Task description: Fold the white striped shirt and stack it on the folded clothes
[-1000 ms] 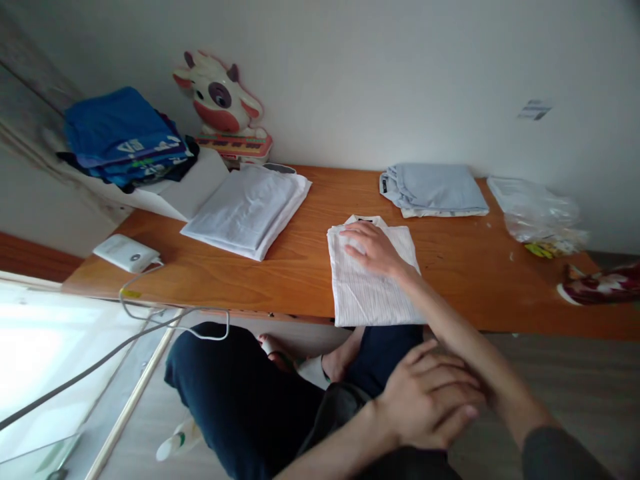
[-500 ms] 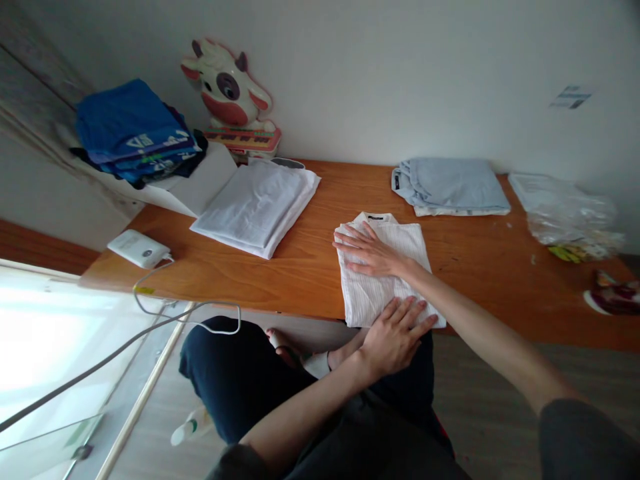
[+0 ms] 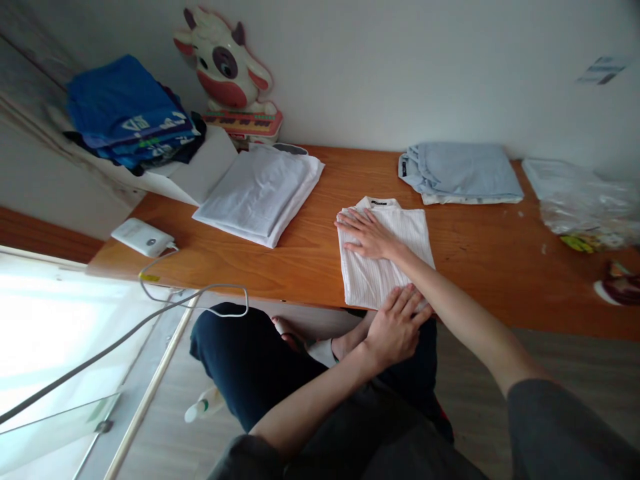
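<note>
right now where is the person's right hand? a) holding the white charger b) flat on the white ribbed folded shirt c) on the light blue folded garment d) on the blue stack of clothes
b: the right hand lies flat, fingers spread, on the white ribbed folded shirt, while the left hand rests at that shirt's near edge.

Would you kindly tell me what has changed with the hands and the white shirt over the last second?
The left hand rose from the lap to the near edge of the folded white shirt, fingers resting on it. The right hand flattened out, staying pressed on the shirt's upper part. The shirt, white stack and light blue garment kept their places on the table.
</note>
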### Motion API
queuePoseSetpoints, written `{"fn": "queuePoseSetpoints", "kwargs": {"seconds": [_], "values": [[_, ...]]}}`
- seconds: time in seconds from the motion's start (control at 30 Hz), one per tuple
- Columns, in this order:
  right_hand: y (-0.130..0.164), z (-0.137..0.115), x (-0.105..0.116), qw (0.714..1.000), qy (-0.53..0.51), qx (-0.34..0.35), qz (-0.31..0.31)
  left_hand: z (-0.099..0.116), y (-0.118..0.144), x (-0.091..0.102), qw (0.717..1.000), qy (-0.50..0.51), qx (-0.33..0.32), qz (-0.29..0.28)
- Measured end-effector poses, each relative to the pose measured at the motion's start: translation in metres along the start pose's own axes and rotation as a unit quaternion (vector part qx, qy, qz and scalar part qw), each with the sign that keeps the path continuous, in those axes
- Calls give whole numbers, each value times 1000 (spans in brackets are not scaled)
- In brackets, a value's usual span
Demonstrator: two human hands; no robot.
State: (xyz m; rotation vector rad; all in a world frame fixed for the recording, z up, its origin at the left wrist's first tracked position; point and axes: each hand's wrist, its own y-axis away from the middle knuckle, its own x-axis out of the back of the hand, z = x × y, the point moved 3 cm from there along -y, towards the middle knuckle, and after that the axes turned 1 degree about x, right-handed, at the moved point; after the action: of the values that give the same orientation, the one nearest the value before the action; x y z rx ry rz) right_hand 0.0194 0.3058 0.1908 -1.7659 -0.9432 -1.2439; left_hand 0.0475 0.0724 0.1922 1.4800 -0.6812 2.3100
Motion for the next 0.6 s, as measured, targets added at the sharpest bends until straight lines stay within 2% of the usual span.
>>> {"fn": "queuePoseSetpoints", "kwargs": {"seconds": [0.17, 0.23, 0.3, 0.37, 0.4, 0.47, 0.53, 0.6], "values": [[-1, -11, 1, 1000, 21, 6, 10, -5, -1, 0, 999, 41, 4, 24], [4, -14, 11, 999, 21, -6, 42, -5, 2, 4, 993, 107, 1, 50], [15, -13, 26, 995, 27, -42, 88, -5, 10, 10, 971, 222, 14, 91], [32, -7, 40, 987, 43, -100, 122, -9, 25, 15, 917, 351, 101, 159], [43, -2, 45, 982, 53, -133, 125, -13, 34, 15, 876, 408, 168, 196], [65, 10, 48, 974, 71, -192, 98, -22, 55, 10, 775, 496, 300, 253], [84, 20, 41, 968, 82, -229, 53, -30, 68, 0, 692, 555, 382, 260], [97, 26, 30, 966, 87, -243, 25, -39, 74, -7, 651, 583, 423, 241]]}}
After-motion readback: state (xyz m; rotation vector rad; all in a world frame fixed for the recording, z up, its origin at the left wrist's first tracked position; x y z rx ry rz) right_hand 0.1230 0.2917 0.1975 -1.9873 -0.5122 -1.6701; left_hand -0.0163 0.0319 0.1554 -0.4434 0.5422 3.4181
